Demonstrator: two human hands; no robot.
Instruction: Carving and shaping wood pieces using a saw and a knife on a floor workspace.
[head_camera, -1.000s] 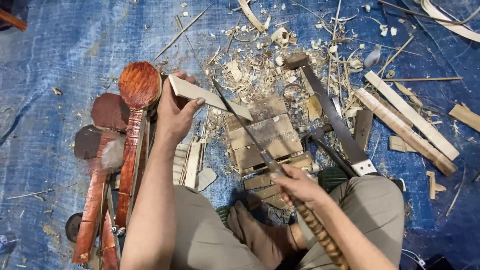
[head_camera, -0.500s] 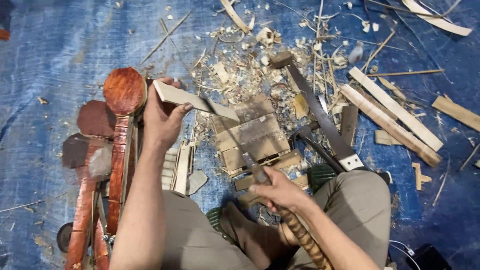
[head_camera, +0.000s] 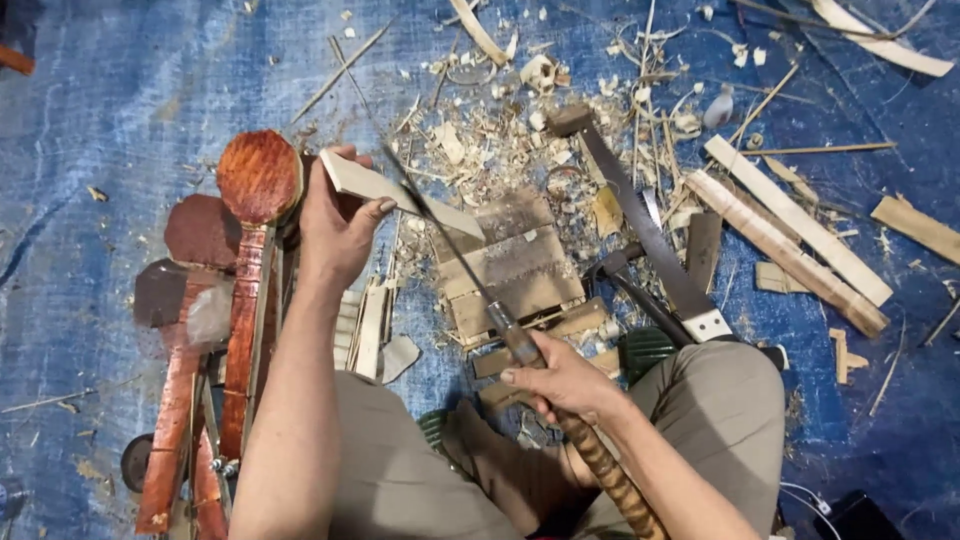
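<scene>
Left hand pinching the pale wood slat over the chopping block, right hand fist-tight round the long knife; one glancing chop could catch that thumb.

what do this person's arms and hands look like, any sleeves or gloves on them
Both arms are bare, with no sleeves showing up to the frame edge. The left hand and right hand wear no gloves, and no rings, watch or bands show. The fingers are uncovered. Khaki trousers cover the legs.
</scene>
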